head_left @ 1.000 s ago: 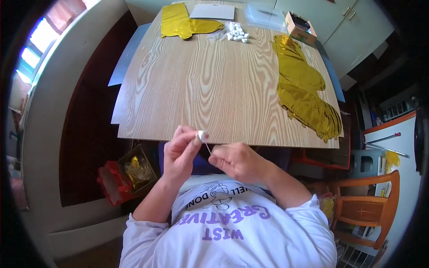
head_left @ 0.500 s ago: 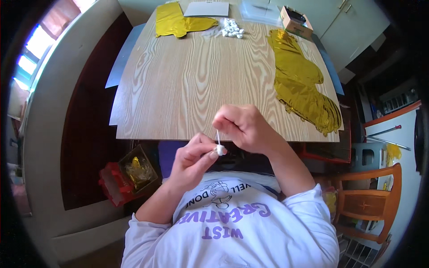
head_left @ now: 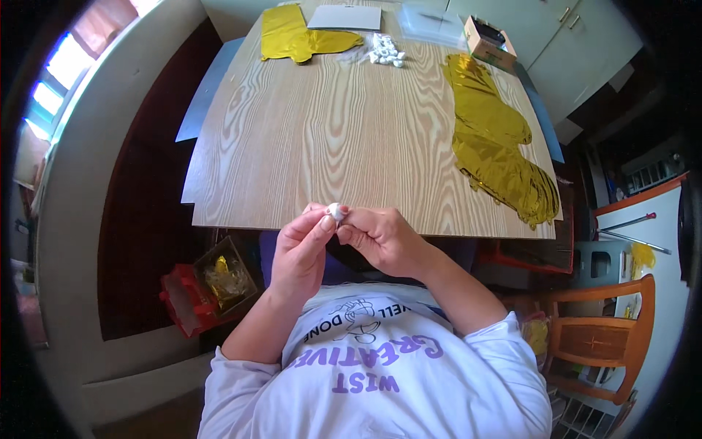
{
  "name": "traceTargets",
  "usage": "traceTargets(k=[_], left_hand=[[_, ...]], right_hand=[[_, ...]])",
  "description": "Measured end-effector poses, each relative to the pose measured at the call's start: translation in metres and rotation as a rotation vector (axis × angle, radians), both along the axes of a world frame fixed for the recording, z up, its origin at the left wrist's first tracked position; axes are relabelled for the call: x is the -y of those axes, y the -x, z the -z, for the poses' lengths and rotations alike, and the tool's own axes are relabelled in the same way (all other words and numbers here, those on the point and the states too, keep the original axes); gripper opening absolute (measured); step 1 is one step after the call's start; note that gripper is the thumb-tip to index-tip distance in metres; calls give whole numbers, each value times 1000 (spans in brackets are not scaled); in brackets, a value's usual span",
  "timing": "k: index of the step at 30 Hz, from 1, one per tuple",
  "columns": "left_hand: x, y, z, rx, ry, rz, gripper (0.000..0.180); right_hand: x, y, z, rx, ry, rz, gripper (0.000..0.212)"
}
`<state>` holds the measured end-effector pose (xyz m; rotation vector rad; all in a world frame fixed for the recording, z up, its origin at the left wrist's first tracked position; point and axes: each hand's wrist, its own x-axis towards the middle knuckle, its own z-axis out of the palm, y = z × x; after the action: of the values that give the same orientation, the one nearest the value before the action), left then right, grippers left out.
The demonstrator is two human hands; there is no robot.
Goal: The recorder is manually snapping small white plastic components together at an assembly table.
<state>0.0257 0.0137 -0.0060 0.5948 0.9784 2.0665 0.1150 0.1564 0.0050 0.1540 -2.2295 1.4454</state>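
Observation:
My left hand [head_left: 301, 245] pinches a small white roll of ribbon [head_left: 336, 211] between thumb and fingers, just off the table's near edge. Closed close beside it, my right hand [head_left: 380, 240] has its fingertips against the roll's right side. The ribbon's strand is hidden by the fingers. A heap of similar small white rolls [head_left: 385, 51] lies at the far middle of the table. Along the right side stretches a flat gold foil balloon [head_left: 488, 121], wrinkled at its near end. Another gold foil sheet or balloon [head_left: 281, 33] lies flat at the far left.
The wood-grain table [head_left: 322, 139] fills the space before me. At its far side are a grey-white flat board [head_left: 344, 16], clear plastic sheets [head_left: 424, 23] and a box with dark contents [head_left: 490, 44]. An open box [head_left: 227, 278] stands below left; a wooden chair [head_left: 596, 336] stands right.
My right hand has come down from above to meet the left. The white strand stretched between them no longer shows. My left hand and the roll have risen slightly and moved left.

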Motion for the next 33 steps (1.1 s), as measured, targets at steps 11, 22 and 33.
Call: traceTargets(k=[11,22,33], left_hand=[[3,-10,7,-607,232,-21,9],[2,-8,13,-128,40,48,26],[7,-11,2,-940,367,-89,30]], right_hand=[[-30,-10,-24,79,-210,68,26],[8,-25,13,236,510,47,17],[-13,-36,-16,-110,-596,216,17]])
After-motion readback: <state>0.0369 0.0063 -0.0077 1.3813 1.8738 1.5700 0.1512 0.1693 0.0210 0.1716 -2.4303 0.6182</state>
